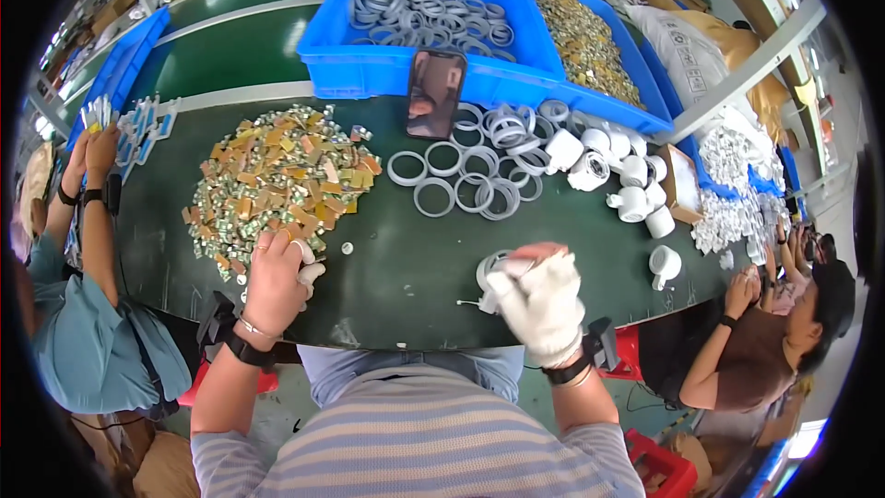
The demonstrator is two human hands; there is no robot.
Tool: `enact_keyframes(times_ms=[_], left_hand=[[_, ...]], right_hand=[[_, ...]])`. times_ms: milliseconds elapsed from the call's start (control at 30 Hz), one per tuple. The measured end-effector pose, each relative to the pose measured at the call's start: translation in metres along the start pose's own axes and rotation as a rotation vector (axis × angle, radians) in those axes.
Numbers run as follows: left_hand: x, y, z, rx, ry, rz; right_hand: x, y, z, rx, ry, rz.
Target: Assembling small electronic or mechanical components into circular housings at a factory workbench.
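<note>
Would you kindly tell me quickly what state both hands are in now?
Left hand: curled at the near edge of the board pile; grip cannot be told.
Right hand: gloved, blurred, at a pale ring-shaped part; grip cannot be told.

One phone (pixel 435 92) at twelve o'clock, two blue bins (pixel 359 74) between twelve and one, one heap of small boards (pixel 277 175) towards ten; at least ten loose grey rings (pixel 416 183) and ten white housings (pixel 634 205), overlapping too much for exact totals.
</note>
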State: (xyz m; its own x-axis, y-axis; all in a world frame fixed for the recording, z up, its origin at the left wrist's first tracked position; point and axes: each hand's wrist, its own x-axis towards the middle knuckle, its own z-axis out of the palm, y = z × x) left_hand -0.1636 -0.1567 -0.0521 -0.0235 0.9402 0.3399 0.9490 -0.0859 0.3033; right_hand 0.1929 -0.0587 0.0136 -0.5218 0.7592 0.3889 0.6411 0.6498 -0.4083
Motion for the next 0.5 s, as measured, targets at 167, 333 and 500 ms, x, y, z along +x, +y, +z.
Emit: enact_keyframes(times_ms=[167, 333, 500], left_hand=[[0.005, 0.072, -0.007, -0.931, -0.137, -0.443], [0.000, 0.097, 0.019, -1.572, -0.279, -0.615], [0.015, 0.117, 0.028, -1.761, -0.231, -0.741]], right_hand=[[-0.038, -0.013, 0.025, -0.142, -0.001, -0.009], [-0.045, 0.003, 0.038, -0.166, 0.045, -0.063], [-0.028, 0.005, 0.032, -0.003, 0.128, -0.127]])
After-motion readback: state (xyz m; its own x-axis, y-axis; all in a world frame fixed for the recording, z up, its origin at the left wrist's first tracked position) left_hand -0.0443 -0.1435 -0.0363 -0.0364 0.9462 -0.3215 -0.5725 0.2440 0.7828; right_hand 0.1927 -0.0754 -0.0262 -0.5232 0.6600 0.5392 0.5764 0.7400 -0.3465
